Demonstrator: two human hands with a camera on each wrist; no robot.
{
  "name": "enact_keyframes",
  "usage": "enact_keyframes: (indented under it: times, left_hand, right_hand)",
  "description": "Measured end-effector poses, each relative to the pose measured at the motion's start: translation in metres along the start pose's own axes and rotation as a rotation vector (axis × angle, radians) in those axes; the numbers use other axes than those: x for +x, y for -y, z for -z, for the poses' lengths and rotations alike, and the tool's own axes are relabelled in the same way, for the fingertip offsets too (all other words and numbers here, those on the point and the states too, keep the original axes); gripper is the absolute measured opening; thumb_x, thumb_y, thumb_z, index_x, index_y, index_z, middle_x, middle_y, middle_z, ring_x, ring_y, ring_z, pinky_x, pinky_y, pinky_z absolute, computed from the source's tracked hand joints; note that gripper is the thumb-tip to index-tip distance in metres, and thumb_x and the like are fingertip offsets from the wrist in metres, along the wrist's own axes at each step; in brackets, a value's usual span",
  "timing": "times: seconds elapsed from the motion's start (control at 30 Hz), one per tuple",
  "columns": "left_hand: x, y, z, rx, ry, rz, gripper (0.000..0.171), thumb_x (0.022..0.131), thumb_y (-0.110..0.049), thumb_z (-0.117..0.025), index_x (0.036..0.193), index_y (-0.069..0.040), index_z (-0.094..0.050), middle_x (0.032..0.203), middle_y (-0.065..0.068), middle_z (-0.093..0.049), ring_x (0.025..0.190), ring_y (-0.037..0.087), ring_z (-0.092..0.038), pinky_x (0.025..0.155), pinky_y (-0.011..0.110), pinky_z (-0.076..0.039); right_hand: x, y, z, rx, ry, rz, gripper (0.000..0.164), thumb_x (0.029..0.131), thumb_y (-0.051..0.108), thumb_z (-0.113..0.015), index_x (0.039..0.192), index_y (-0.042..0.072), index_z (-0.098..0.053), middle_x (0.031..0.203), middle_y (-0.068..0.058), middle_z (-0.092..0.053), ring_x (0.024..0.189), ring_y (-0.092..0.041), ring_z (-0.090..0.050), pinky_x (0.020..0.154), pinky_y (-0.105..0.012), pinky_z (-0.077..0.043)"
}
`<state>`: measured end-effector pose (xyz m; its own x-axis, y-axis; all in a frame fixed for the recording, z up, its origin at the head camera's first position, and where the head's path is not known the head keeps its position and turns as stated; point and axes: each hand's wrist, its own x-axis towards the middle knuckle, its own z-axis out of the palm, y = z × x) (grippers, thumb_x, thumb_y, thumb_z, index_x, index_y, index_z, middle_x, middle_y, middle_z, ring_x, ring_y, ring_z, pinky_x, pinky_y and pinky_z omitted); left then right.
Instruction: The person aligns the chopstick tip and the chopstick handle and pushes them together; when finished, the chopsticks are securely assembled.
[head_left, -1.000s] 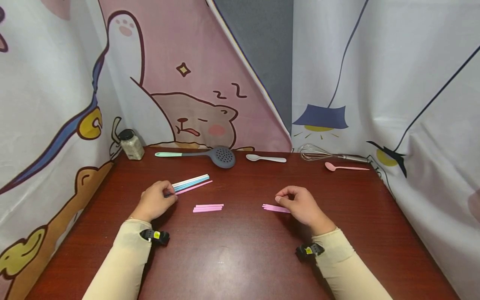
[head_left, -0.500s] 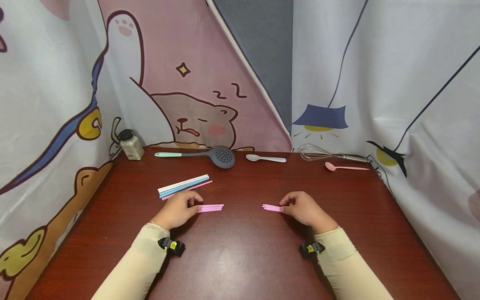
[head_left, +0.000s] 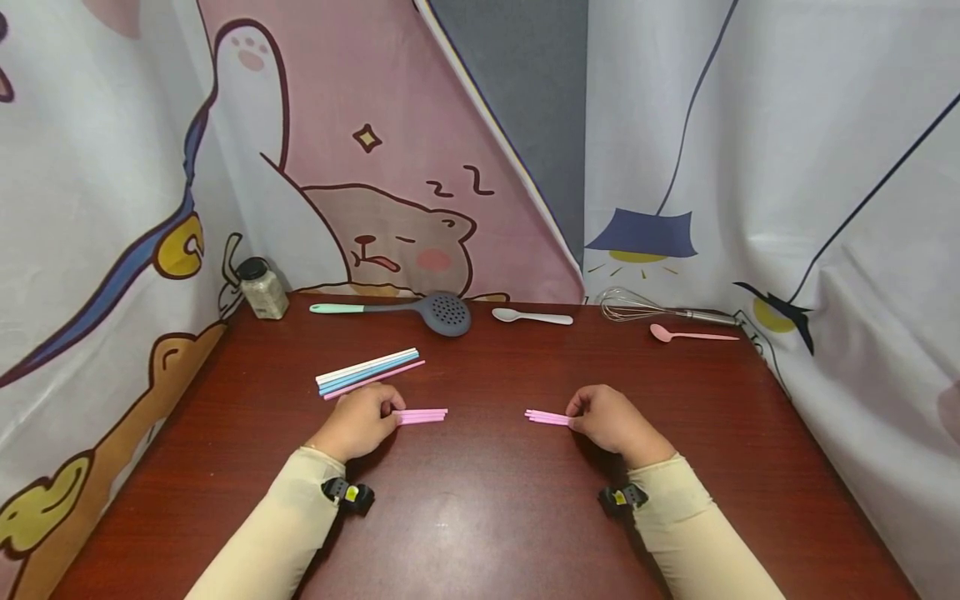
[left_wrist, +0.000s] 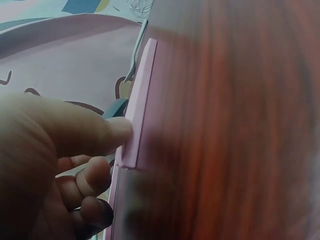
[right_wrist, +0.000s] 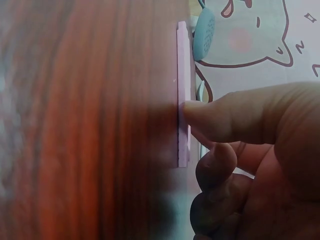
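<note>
My left hand (head_left: 362, 423) pinches the left end of a small bundle of short pink sticks (head_left: 423, 416) lying on the table. Its thumb presses on the near side in the left wrist view; the index fingertip is hidden behind the sticks (left_wrist: 141, 100). Opposite it, my right hand (head_left: 611, 423) pinches the right end of a similar pink bundle (head_left: 546, 417). There too the thumb lies against the sticks (right_wrist: 183, 65), and the other fingers are curled. Just beyond the left hand lie longer white, blue and pink chopsticks (head_left: 367, 372), side by side.
Along the back of the dark red table (head_left: 465, 517) lie a slotted turner (head_left: 447, 315), a white spoon (head_left: 532, 317), a whisk (head_left: 667, 312) and a pink spoon (head_left: 693, 335). A black-capped jar (head_left: 264, 293) stands at the back left. Printed cloth surrounds the table.
My left hand has come right and nearer, from the long chopsticks to the left pink bundle, and grips it. My right hand has lowered slightly onto its bundle. Both bundles look unmoved.
</note>
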<state>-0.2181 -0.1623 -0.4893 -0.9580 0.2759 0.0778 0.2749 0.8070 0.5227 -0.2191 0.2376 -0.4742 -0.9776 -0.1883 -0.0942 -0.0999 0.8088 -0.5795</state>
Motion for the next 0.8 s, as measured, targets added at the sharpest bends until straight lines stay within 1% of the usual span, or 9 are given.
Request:
enact_keyframes:
  times: [0.1,0.2,0.4,0.5,0.6,0.7,0.8]
  left_hand:
    - [-0.001,-0.003,-0.001,0.006,0.003,-0.003,0.011,0.090,-0.012,-0.079,0.091,-0.017,-0.070,0.083,-0.002,-0.058,0.078,0.015,-0.054,0.080,0.043,-0.041]
    - [-0.001,-0.005,-0.002,0.009,0.002,-0.009,0.014,0.089,-0.012,-0.079,0.089,-0.018,-0.067,0.086,-0.001,-0.058,0.081,0.016,-0.055,0.080,0.043,-0.041]
    - [-0.001,-0.007,-0.004,0.006,-0.005,-0.015,0.014,0.090,-0.011,-0.078,0.088,-0.017,-0.064,0.087,-0.001,-0.058,0.084,0.017,-0.057,0.081,0.043,-0.040]
    - [-0.001,-0.008,-0.005,-0.016,-0.021,-0.027,0.014,0.091,-0.011,-0.077,0.088,-0.018,-0.064,0.087,-0.003,-0.059,0.084,0.016,-0.058,0.083,0.043,-0.042]
    - [-0.002,-0.011,-0.006,-0.102,-0.048,-0.077,0.014,0.092,-0.008,-0.075,0.089,-0.017,-0.064,0.084,-0.004,-0.061,0.082,0.015,-0.057,0.081,0.039,-0.046]
    - [-0.004,-0.017,-0.007,-0.235,-0.067,-0.141,0.012,0.094,-0.005,-0.073,0.091,-0.015,-0.066,0.084,-0.005,-0.063,0.080,0.012,-0.057,0.076,0.033,-0.049]
    - [-0.005,-0.024,-0.007,-0.348,-0.082,-0.181,0.010,0.095,-0.005,-0.073,0.093,-0.013,-0.067,0.085,-0.006,-0.065,0.080,0.010,-0.057,0.074,0.028,-0.050]
  right_hand:
    - [-0.001,0.001,0.001,-0.005,0.002,0.001,0.011,0.084,0.002,-0.076,0.078,0.009,-0.070,0.064,0.002,-0.057,0.063,-0.015,-0.050,0.062,-0.033,-0.042]
    - [-0.001,0.002,0.001,-0.010,0.007,-0.008,0.013,0.083,0.002,-0.076,0.076,0.009,-0.068,0.064,0.002,-0.057,0.063,-0.016,-0.050,0.062,-0.033,-0.042]
    - [-0.002,0.004,0.001,-0.009,0.011,-0.015,0.014,0.086,0.005,-0.076,0.076,0.010,-0.068,0.064,0.002,-0.056,0.063,-0.015,-0.050,0.062,-0.033,-0.042]
    - [-0.003,0.009,0.001,0.006,-0.001,0.005,0.014,0.088,0.006,-0.076,0.078,0.010,-0.068,0.065,0.002,-0.055,0.062,-0.015,-0.049,0.061,-0.032,-0.041]
    - [-0.006,0.018,0.003,0.061,-0.011,0.049,0.012,0.091,0.005,-0.074,0.082,0.011,-0.068,0.066,0.001,-0.055,0.061,-0.014,-0.050,0.059,-0.030,-0.042]
    - [-0.011,0.030,0.005,0.126,-0.005,0.104,0.011,0.093,0.003,-0.072,0.087,0.010,-0.067,0.068,0.000,-0.058,0.060,-0.014,-0.054,0.056,-0.029,-0.045]
    - [-0.016,0.041,0.006,0.162,-0.015,0.156,0.012,0.094,0.002,-0.072,0.089,0.012,-0.067,0.071,0.001,-0.060,0.061,-0.013,-0.055,0.056,-0.028,-0.046]
